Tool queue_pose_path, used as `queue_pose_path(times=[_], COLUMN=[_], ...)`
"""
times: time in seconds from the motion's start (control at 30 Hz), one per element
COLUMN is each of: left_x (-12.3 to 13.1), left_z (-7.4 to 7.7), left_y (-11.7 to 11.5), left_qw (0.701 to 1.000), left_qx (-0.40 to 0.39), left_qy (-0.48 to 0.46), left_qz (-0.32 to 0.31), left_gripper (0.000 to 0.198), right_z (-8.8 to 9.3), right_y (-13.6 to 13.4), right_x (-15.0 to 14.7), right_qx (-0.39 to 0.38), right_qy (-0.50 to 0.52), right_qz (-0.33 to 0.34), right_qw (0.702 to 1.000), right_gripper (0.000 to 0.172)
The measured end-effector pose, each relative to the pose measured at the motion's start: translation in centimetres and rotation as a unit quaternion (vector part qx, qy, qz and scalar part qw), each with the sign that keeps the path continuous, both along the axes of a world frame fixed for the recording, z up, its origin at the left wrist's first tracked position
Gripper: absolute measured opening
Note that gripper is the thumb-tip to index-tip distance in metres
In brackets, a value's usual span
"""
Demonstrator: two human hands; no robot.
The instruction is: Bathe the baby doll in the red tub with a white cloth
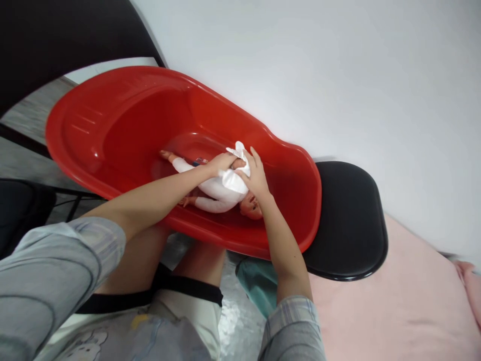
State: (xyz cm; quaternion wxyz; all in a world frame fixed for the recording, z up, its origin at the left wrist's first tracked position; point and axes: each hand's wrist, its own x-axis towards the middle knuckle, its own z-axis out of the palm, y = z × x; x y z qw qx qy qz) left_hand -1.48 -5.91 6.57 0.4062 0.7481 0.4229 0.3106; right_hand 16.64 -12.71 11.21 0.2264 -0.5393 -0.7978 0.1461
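Note:
A baby doll point(214, 189) in white clothing lies in a red baby bathtub point(150, 120), with its head point(251, 206) toward the right end and its legs to the left. My left hand point(222, 163) is closed over the doll's raised arm, its fingertips partly hidden. My right hand point(257, 174) grips a loose piece of white cloth point(233, 181) around that arm, thumb on the near side and fingers behind. I cannot tell whether this cloth is the doll's sleeve or a separate piece. The doll's other hand point(187, 201) rests near the tub's front wall.
A black chair seat point(349, 220) is beneath the tub's right end. Another dark chair point(67, 35) stands at the upper left. A white wall point(338, 75) runs behind the tub. Pink fabric point(394, 301) spreads at the lower right, and a teal cloth point(259, 283) hangs below the tub.

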Motion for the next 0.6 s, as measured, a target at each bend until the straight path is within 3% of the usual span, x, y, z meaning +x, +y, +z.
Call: queue_pose_path(times=[0.1, 0.2, 0.4, 0.6], left_x=[-0.2, -0.3, 0.3, 0.3], left_z=[0.3, 0.2, -0.6, 0.7], left_y=[0.0, 0.1, 0.3, -0.3], left_qw=[0.995, 0.979, 0.974, 0.966], left_qx=[0.057, 0.121, 0.129, 0.135], left_qy=[0.07, 0.148, 0.157, 0.191], left_qz=[-0.033, -0.068, -0.096, -0.113], left_gripper=[0.025, 0.02, 0.021, 0.023], right_z=[-0.3, -0.1, 0.4, 0.4], right_y=[0.0, -0.2, -0.6, -0.6], right_x=[-0.1, -0.4, -1.7, -2.0], right_qx=[-0.049, -0.048, -0.039, -0.029], right_qy=[-0.047, -0.073, -0.137, -0.094], right_qz=[-0.016, -0.043, -0.089, -0.125], right_qw=[0.998, 0.995, 0.986, 0.987], right_gripper=[0.067, 0.059, 0.046, 0.034])
